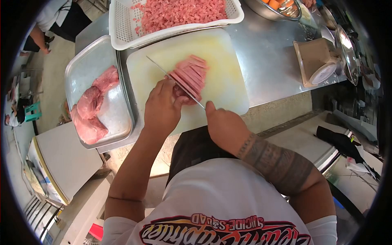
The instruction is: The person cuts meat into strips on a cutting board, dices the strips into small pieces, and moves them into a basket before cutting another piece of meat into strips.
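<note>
A white cutting board [224, 53] lies on the metal table, bearing a piece of pink meat [192, 75] cut into several slices that lean on each other. My right hand [226, 124] is closed round the handle end of a knife [157, 65], whose long blade crosses the meat diagonally at its near left side. Bent over the uncut end of the meat, my left hand [164, 104] presses on it with its fingers just beside the blade.
Left of the board, a metal tray [77, 61] holds several larger meat pieces [90, 102]. A white perforated basket [122, 24] of diced meat [183, 14] stands behind. At the right are a scale [312, 61] and a metal bowl [261, 10]. A person [61, 16] stands far left.
</note>
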A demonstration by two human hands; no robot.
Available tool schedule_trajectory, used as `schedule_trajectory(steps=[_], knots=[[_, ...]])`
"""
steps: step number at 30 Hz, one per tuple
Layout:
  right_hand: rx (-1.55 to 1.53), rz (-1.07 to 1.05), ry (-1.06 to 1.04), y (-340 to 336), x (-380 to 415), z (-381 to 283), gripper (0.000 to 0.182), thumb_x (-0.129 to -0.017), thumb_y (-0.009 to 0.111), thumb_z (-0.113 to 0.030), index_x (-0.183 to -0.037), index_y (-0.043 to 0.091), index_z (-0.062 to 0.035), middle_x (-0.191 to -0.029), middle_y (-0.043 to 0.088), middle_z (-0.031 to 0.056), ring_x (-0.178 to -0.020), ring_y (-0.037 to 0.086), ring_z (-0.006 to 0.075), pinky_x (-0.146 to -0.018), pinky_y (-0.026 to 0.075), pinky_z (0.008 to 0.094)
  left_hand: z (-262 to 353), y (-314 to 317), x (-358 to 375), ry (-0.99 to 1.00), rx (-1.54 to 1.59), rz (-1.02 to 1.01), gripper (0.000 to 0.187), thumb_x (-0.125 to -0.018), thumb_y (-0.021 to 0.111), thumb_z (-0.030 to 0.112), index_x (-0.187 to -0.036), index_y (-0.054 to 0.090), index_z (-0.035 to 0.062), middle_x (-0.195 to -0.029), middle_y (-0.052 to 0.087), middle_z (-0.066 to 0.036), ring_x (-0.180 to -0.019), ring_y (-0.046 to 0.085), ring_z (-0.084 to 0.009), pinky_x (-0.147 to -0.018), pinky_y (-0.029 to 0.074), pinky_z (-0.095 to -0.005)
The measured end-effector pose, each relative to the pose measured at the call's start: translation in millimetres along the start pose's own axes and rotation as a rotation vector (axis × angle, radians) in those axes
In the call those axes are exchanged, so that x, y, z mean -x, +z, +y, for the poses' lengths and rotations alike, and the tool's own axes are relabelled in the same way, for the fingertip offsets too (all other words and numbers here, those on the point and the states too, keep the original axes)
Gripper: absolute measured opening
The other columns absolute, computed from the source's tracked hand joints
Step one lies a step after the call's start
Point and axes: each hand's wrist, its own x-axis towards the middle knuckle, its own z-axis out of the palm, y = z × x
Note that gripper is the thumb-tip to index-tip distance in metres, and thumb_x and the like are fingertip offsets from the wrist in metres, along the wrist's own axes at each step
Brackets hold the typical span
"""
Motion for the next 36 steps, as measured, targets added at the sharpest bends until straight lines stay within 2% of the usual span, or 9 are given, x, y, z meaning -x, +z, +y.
schedule_trajectory(steps=[4, 7, 10, 16, 22, 25, 29, 34, 36], knots=[[0.000, 0.086, -0.042, 17.1, -26.0, 3.7, 0.012, -0.101, 0.051, -0.006, -0.108, 0.055, 0.0032, -0.079, 0.070, 0.0236, -0.069, 0.071, 0.0421, -0.062, 0.057, 0.0510, -1.3, -0.5, 2.1, -0.006, -0.018, -0.041, 0.048, -0.091, 0.082, 0.032, -0.124, 0.061, 0.0028, -0.118, 0.069, -0.018, -0.108, 0.069, -0.0409, -0.090, 0.057, -0.0485], [-0.069, 0.128, -0.091, 23.4, -26.9, 13.8, 0.015, -0.100, 0.055, -0.009, -0.109, 0.053, 0.0026, -0.081, 0.070, 0.0253, -0.073, 0.071, 0.0442, -0.065, 0.058, 0.0526, -2.8, 2.4, 7.1, 0.008, -0.029, 0.008, 0.048, -0.092, 0.082, 0.031, -0.125, 0.061, 0.0026, -0.121, 0.069, -0.019, -0.110, 0.069, -0.0413, -0.092, 0.057, -0.0482], [-0.068, 0.025, -0.010, 0.6, -12.5, 26.8, 0.021, -0.097, 0.059, -0.010, -0.111, 0.052, 0.0029, -0.083, 0.071, 0.0266, -0.076, 0.071, 0.0466, -0.069, 0.058, 0.0547, -4.4, 0.5, 12.9, 0.027, 0.023, 0.063, 0.048, -0.093, 0.081, 0.030, -0.127, 0.062, 0.0024, -0.124, 0.069, -0.018, -0.113, 0.069, -0.0412, -0.093, 0.057, -0.0479], [-0.025, -0.001, 0.034, -56.5, 63.8, 2.0, 0.023, -0.092, 0.063, -0.005, -0.110, 0.051, 0.0027, -0.080, 0.069, 0.0246, -0.074, 0.071, 0.0455, -0.067, 0.057, 0.0545, 3.2, -10.0, 6.2, -0.051, 0.032, -0.066, 0.042, -0.091, 0.081, 0.017, -0.126, 0.063, 0.0016, -0.119, 0.068, -0.018, -0.110, 0.069, -0.0410, -0.091, 0.057, -0.0483], [-0.045, -0.041, 0.004, -72.7, 97.8, -5.3, 0.025, -0.090, 0.064, -0.004, -0.110, 0.051, 0.0028, -0.079, 0.068, 0.0257, -0.072, 0.070, 0.0466, -0.067, 0.057, 0.0548, -3.2, -9.2, 1.9, 0.009, 0.020, -0.075, 0.035, -0.087, 0.080, 0.010, -0.117, 0.064, 0.0016, -0.112, 0.068, -0.016, -0.103, 0.069, -0.0407, -0.087, 0.056, -0.0494], [-0.058, -0.087, 0.013, -75.2, 93.4, -10.2, 0.025, -0.090, 0.063, -0.004, -0.111, 0.051, 0.0036, -0.080, 0.068, 0.0262, -0.074, 0.070, 0.0469, -0.067, 0.056, 0.0552, -7.0, -5.1, 2.7, 0.057, 0.005, -0.038, 0.033, -0.086, 0.080, 0.008, -0.114, 0.064, 0.0019, -0.109, 0.067, -0.016, -0.102, 0.069, -0.0410, -0.086, 0.056, -0.0505], [-0.088, -0.129, 0.036, -66.1, 65.5, -16.1, 0.024, -0.092, 0.062, -0.004, -0.111, 0.050, 0.0038, -0.080, 0.068, 0.0265, -0.076, 0.070, 0.0470, -0.068, 0.056, 0.0559, -1.3, -9.2, 3.1, 0.029, -0.002, -0.090, 0.029, -0.090, 0.076, 0.009, -0.114, 0.063, 0.0006, -0.112, 0.066, -0.016, -0.102, 0.068, -0.0387, -0.087, 0.057, -0.0492], [-0.033, -0.091, 0.010, -35.9, 22.1, -16.6, 0.019, -0.095, 0.057, -0.004, -0.111, 0.051, 0.0033, -0.079, 0.069, 0.0250, -0.074, 0.070, 0.0458, -0.067, 0.056, 0.0548, -1.5, -10.7, 0.7, 0.069, 0.028, -0.046, 0.022, -0.092, 0.075, 0.012, -0.108, 0.064, 0.0004, -0.107, 0.065, -0.016, -0.099, 0.068, -0.0376, -0.084, 0.057, -0.0486], [0.011, -0.043, 0.010, -10.4, 5.3, -13.6, 0.018, -0.096, 0.057, -0.004, -0.112, 0.052, 0.0034, -0.078, 0.069, 0.0247, -0.072, 0.071, 0.0434, -0.065, 0.057, 0.0523, -4.3, -10.0, 2.4, 0.055, 0.060, -0.075, 0.031, -0.091, 0.076, 0.011, -0.116, 0.060, -0.0002, -0.111, 0.065, -0.019, -0.101, 0.067, -0.0427, -0.084, 0.057, -0.0512]])
